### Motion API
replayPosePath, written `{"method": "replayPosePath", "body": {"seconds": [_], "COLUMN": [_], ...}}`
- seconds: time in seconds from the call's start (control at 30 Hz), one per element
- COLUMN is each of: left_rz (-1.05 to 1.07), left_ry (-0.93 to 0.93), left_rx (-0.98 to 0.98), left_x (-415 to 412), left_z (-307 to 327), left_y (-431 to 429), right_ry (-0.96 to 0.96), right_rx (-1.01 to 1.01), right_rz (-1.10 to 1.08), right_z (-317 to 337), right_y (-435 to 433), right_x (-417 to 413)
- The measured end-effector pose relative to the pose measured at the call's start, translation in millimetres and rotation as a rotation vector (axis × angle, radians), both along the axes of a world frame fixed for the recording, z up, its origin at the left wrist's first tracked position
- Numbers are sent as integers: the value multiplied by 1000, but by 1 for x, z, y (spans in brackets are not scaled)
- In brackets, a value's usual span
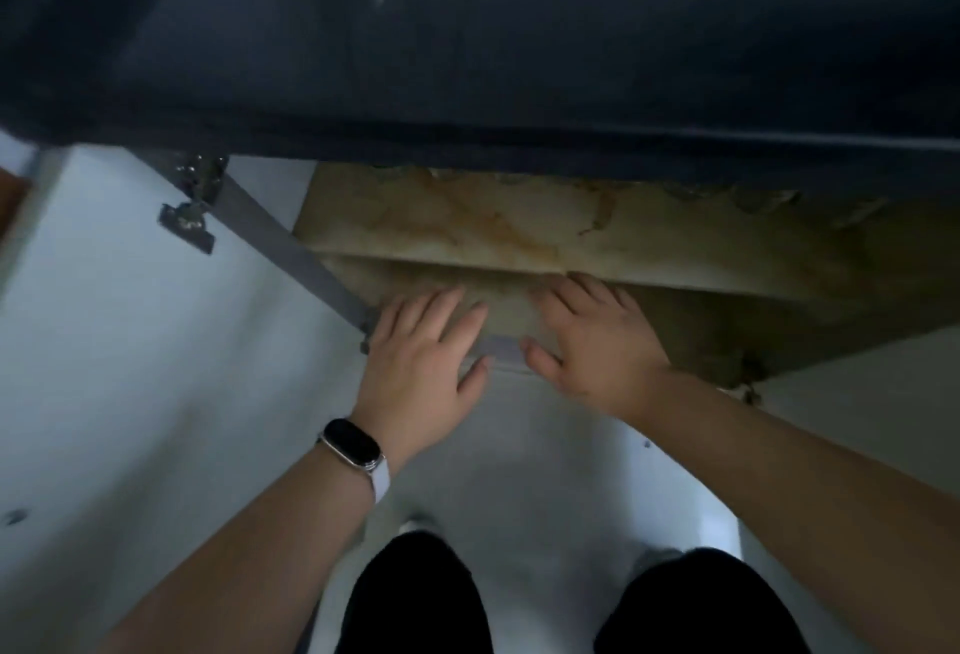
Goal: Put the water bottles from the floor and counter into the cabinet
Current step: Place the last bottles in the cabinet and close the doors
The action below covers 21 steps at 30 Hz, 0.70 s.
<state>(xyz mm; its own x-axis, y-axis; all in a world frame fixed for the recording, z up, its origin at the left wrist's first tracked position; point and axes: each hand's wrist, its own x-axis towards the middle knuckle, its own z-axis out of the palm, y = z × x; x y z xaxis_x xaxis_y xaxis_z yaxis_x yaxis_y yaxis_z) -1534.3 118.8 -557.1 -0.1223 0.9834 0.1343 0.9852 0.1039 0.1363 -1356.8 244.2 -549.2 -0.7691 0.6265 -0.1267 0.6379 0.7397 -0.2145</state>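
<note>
It seems to be a kitchen. A dark counter [467, 56] spans the top of the frame. Below it is an open cabinet [519, 232], its hinged door [104, 315] at left.

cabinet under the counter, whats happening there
A person faces the open cabinet below the dark counter, with its door swung out to the left. The left hand and the right hand reach side by side, fingers spread, to the front edge of the cabinet's stained floor. Both hands hold nothing. No water bottle can be made out anywhere in this view.
</note>
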Motion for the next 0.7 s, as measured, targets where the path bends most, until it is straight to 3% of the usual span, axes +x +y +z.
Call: {"method": "replayPosePath", "body": {"seconds": [0.4,0.7], "left_rz": [-93,57], "left_ry": [42,-23], "left_rx": [-172,-193], "left_x": [44,28], "left_z": [183,270], "left_y": [-37,-49], "right_ry": [-148,-219], "right_rx": [-74,11], "right_rz": [-24,-127], "right_z": [194,287], "right_y": [-45,-44], "right_x": [65,106]}}
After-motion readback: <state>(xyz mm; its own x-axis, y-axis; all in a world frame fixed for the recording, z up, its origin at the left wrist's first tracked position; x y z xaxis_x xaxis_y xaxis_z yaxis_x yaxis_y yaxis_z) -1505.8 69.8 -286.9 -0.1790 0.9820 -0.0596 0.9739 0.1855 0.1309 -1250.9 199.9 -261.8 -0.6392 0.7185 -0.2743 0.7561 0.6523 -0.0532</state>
